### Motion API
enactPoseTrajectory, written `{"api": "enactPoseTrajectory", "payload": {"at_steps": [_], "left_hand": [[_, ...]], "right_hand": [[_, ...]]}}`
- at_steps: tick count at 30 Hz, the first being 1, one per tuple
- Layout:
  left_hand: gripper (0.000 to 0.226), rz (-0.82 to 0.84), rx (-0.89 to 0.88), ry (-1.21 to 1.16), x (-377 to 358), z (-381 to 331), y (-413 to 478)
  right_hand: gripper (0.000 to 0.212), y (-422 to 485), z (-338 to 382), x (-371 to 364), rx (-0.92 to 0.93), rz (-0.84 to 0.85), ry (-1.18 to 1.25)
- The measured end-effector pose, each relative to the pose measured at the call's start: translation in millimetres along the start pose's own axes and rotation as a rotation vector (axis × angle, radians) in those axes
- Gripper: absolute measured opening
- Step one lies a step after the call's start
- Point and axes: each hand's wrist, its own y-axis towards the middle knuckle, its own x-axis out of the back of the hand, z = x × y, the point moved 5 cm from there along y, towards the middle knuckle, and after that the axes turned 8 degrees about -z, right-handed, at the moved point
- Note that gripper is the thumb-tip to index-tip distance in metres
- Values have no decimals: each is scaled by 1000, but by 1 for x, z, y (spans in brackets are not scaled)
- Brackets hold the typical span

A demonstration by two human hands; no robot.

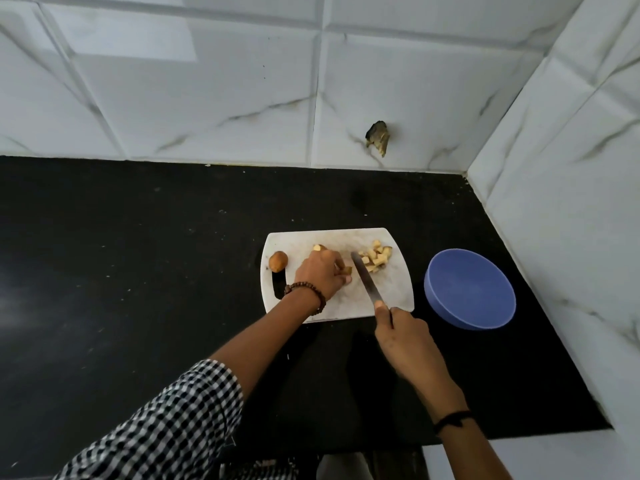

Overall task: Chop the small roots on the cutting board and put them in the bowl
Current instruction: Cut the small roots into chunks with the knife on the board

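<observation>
A white cutting board (391, 292) lies on the black counter. My left hand (322, 275) presses down on a partly cut root (318, 248), whose pale cut end shows beyond my fingers; a small cut piece (347, 270) sits at my fingertips. My right hand (403, 337) grips a knife (365, 280), its blade angled across the board just right of my left hand. A pile of chopped root pieces (375, 260) rests at the board's far right. One whole brown root (278, 261) sits at the board's left end. A blue bowl (469, 289) stands empty right of the board.
The black counter (138, 271) meets white tiled walls at the back and on the right, forming a corner behind the bowl. A broken hole in a tile (377, 137) shows on the back wall. The counter's front edge runs below my right arm.
</observation>
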Motion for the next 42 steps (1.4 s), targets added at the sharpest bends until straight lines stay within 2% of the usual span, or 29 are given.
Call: {"api": "enactPoseTrajectory", "payload": {"at_steps": [4,11,17,26,34,42], "left_hand": [[24,-107,116,-90,-4,5,-9],[35,-60,88,-121,-8,15,-7],[15,-61,-20,-81,-3,11,-2],[10,-44,-11,-95,-3,7,2],[14,-54,39,-105,0,9,3],[22,-37,33,-22,0,6,5]], "right_hand": [[46,9,4,-9,25,-24,30],[47,19,6,-28,22,-49,67],[48,25,12,-38,36,-55,105],[48,31,11,-46,16,-76,125],[47,33,10,-48,41,-55,142],[40,29,18,-49,122,-103,-60]]}}
